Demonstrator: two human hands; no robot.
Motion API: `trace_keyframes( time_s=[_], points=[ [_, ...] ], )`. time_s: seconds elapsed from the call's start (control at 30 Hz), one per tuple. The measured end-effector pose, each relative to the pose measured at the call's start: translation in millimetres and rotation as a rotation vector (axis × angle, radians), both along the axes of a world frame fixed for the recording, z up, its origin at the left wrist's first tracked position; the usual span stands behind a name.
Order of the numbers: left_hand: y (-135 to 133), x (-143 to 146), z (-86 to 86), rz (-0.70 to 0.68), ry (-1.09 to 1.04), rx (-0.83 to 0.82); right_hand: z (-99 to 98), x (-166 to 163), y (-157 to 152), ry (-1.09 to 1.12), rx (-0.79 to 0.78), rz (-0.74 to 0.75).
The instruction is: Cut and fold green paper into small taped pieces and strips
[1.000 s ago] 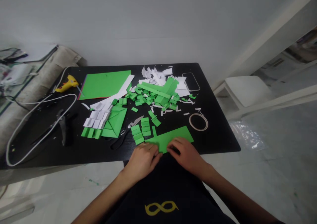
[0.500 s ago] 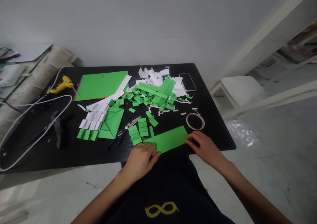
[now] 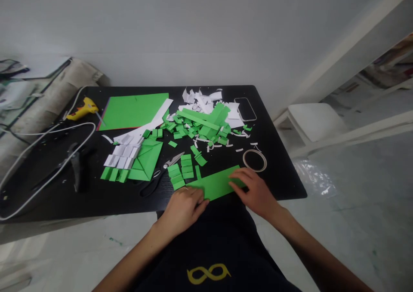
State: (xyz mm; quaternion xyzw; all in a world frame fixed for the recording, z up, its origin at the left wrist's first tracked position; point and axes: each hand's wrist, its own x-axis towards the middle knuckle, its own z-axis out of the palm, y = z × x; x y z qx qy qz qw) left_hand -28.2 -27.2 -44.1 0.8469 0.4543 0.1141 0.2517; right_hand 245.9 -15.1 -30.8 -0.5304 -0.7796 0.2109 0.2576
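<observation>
A folded green paper strip lies at the near edge of the black table. My left hand rests on the strip's left end, fingers curled and pinching its corner. On the strip's right end my right hand lies with fingers pressed flat along the fold. Small green folded pieces sit just left of the strip, beside black-handled scissors.
A tape ring lies right of the strip. Farther back are a heap of green and white scraps, a green sheet, a phone, a yellow glue gun with white cable, and a white chair at right.
My right hand slid from the strip's near middle out to its right end, then came back a little leftward along the fold. My left hand stayed on the left end.
</observation>
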Motion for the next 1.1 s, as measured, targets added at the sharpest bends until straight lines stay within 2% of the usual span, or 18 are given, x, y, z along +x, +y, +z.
trace_keyframes(
  time_s=[0.13, 0.23, 0.37, 0.47, 0.77, 1.1],
  points=[
    [0.8, -3.1, 0.0, -0.027, -0.069, -0.036, -1.4, -22.8, 7.0, -0.066, -0.082, 0.195],
    [0.3, -8.7, -0.5, -0.033, -0.183, -0.073, -2.0, -24.1, 10.6, -0.117, -0.119, 0.252],
    [-0.6, -16.8, 2.5, 0.034, -0.397, -0.173, 1.1, -18.3, 10.2, -0.138, -0.131, 0.245],
    [-0.8, -18.9, 5.8, 0.062, -0.476, -0.221, 5.3, -16.0, 9.9, -0.166, -0.163, 0.225],
    [2.0, -18.0, 6.6, 0.123, -0.532, -0.315, 12.6, -16.9, 17.2, -0.219, -0.241, 0.194],
    [1.6, -17.4, 1.1, 0.112, -0.540, -0.244, 18.4, -20.3, 18.1, -0.270, -0.282, 0.193]
  ],
)
